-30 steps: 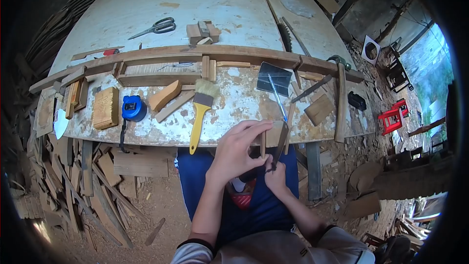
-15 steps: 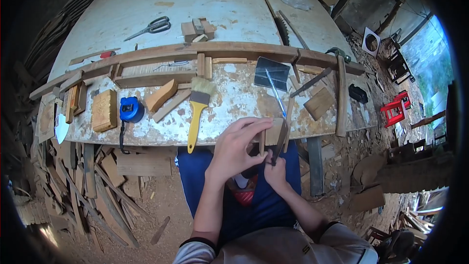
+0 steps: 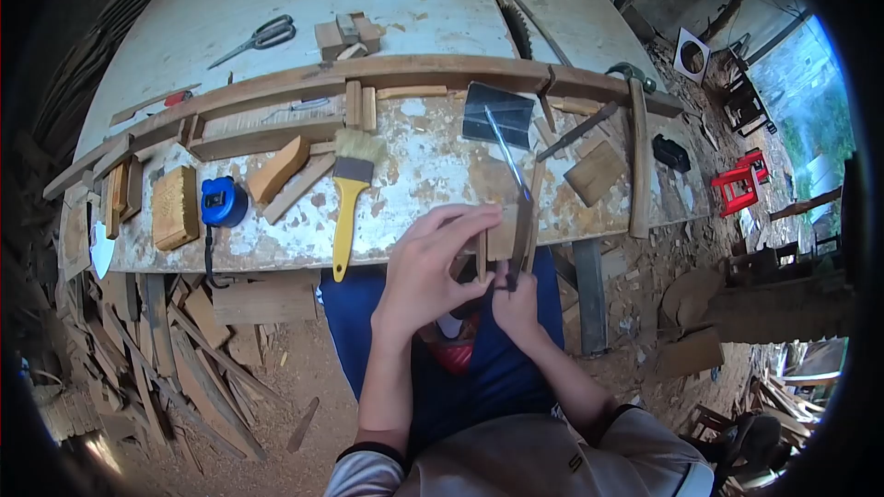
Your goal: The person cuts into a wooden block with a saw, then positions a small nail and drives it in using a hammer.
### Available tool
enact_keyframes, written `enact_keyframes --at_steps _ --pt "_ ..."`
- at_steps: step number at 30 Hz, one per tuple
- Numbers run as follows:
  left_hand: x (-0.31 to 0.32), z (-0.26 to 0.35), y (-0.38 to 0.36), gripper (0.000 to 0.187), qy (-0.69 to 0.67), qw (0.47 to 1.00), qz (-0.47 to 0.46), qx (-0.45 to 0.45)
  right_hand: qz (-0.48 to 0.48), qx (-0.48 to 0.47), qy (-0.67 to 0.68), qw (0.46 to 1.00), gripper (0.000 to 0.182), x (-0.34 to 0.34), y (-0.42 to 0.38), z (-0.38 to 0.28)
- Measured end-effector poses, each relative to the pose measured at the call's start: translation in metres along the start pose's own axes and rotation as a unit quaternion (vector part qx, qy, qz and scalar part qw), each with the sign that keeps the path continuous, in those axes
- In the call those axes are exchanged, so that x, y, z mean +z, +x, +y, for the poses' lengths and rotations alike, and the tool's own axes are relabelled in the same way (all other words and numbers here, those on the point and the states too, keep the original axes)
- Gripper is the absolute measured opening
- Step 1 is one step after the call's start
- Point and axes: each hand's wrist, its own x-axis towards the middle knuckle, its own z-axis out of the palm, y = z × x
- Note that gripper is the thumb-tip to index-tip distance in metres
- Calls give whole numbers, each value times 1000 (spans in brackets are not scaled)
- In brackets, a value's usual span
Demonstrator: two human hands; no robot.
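Note:
At the front edge of the bench, my left hand (image 3: 431, 262) grips a small wooden block (image 3: 500, 237) between its fingers and thumb. Close on its right, my right hand (image 3: 516, 304) is closed around the lower end of a dark, narrow tool (image 3: 523, 232), which stands upright against the block's right side. A thin blue-and-silver pen-like item (image 3: 506, 149) slants from a black square plate (image 3: 497, 115) down toward the tool. The lower ends of the block and tool are partly hidden by my fingers.
A yellow-handled brush (image 3: 346, 212), a blue tape measure (image 3: 224, 201) and a wooden block (image 3: 175, 208) lie to the left. A long wooden rail (image 3: 414, 67) crosses the bench (image 3: 424, 152). Scissors (image 3: 262, 39) lie beyond it. A flat wood piece (image 3: 594, 172) is at right.
The whole view has shifted, so the bench and its items appear further left and slightly higher. Both hands keep their grip, with the dark tool now more upright.

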Motion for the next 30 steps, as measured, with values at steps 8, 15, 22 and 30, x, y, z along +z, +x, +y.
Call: enact_keyframes --at_steps 8,15,22,30 --pt "-3 2 3 74 14 1000 3 5 -25 -36 -35 998 26 6 -8 28" --pt "-2 4 0 75 12 1000 1 -4 -39 5 -12 999 25 -11 0 -11" --pt "0 2 -6 75 1 1000 3 2 -26 20 0 999 29 -9 1 -20" --pt "-1 2 -2 78 24 999 19 -13 -43 19 4 999 34 -14 -1 -26"
